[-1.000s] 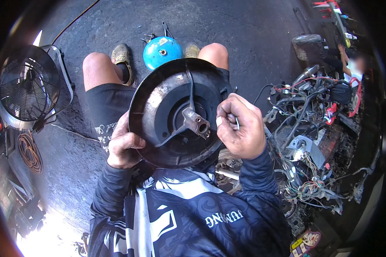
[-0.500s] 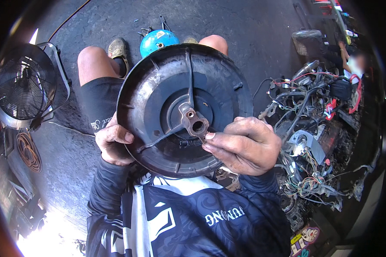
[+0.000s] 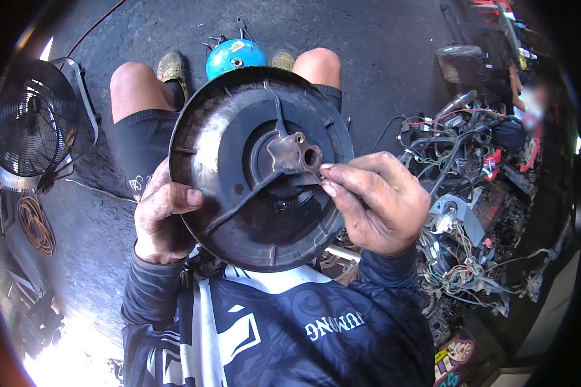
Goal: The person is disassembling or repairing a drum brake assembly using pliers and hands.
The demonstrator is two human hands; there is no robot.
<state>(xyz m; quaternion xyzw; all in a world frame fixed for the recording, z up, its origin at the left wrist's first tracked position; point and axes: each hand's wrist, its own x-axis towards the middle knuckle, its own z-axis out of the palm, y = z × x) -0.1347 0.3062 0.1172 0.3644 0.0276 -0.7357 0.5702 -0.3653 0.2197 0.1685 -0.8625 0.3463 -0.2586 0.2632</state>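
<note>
A round, dark, dish-shaped cover point(image 3: 226, 145) is held up in front of my chest, tilted with its hollow side toward me. Thin raised arms run from its rim to a worn, rust-stained hub point(image 3: 294, 155), which has one large hole and one smaller hole. My left hand point(image 3: 164, 222) grips the left rim, thumb on the inner face and fingers hidden behind. With thumb and forefinger, my right hand point(image 3: 381, 203) pinches the lower right edge of the hub; whether a small piece sits between those fingertips is hard to make out.
Beyond the cover, a blue rounded tank point(image 3: 234, 57) stands on the floor between my feet. At left are a black fan point(image 3: 32, 122) and a coiled hose point(image 3: 35, 226). A heap of wiring and machine parts point(image 3: 458, 213) lies close at right; another person point(image 3: 529, 103) is farther back.
The cover has turned and tilted, so its hub now points more to the right. It has shifted slightly left. My right hand has kept its pinch at the hub.
</note>
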